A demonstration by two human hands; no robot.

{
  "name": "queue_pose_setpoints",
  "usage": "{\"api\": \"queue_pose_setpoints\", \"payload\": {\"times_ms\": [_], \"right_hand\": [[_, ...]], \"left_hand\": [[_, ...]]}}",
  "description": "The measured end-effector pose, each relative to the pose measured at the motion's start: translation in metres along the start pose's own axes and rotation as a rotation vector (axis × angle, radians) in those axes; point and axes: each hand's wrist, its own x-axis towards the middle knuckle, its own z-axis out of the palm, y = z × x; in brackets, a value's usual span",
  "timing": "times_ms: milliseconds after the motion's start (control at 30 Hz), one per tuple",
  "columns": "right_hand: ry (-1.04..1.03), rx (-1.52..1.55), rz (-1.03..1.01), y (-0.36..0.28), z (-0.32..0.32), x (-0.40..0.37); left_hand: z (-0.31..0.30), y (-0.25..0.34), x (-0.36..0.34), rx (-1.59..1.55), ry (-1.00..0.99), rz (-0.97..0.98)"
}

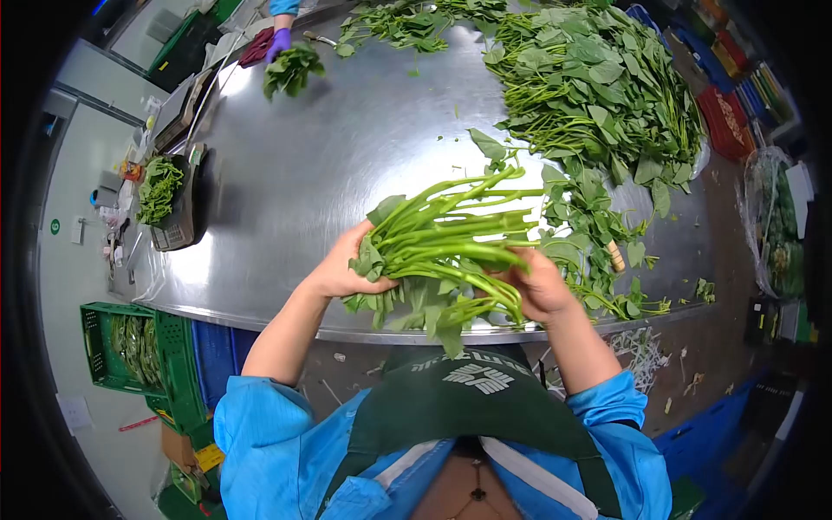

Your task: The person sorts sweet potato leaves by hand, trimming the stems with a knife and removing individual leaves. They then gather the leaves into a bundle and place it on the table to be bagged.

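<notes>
My left hand is wrapped round a bunch of leafy greens, near its leafy end. The long green stems point to the right, and leaves hang down below, over the table's near edge. At the stem ends is my right hand, its fingers curled in on the lower stems and partly hidden by them. Just right of that hand, loose leafy stems lie on the metal table. A light wooden handle shows among them; the rest of that tool is covered.
A large heap of greens covers the far right. At the far left, a co-worker's purple-gloved hand holds a small bunch. Greens sit on a dark scale-like device at the left edge. A green crate stands lower left.
</notes>
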Motion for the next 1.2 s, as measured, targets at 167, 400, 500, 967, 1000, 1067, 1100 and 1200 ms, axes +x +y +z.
{"api": "queue_pose_setpoints", "payload": {"times_ms": [167,400,500,967,1000,1067,1100,1200], "right_hand": [[0.075,-0.238,-0.060,0.006,0.024,0.000],[0.138,-0.128,-0.074,-0.004,0.023,-0.005],[0.029,0.160,-0.259,-0.049,-0.007,-0.042],[-0.324,-1.060,0.487,-0.013,0.044,0.028],[-0.350,-0.868,0.417,0.006,0.040,0.022],[-0.301,-0.678,0.377,0.033,0.029,0.010],[-0.160,-0.589,0.342,0.042,0.025,0.005],[0.204,-0.209,0.268,0.082,-0.028,0.004]], "left_hand": [[0.004,0.002,-0.001,0.174,0.036,-0.006],[-0.009,0.015,-0.004,0.458,0.002,0.095],[-0.031,0.023,-0.009,0.508,0.053,0.112],[-0.004,0.113,0.046,1.254,-0.736,0.641],[-0.004,0.112,0.047,1.251,-0.725,0.630],[-0.006,0.106,0.050,1.330,-0.596,0.921],[-0.007,0.099,0.049,1.428,-0.454,0.922],[-0.032,0.075,0.043,1.731,-0.015,0.685]]}}
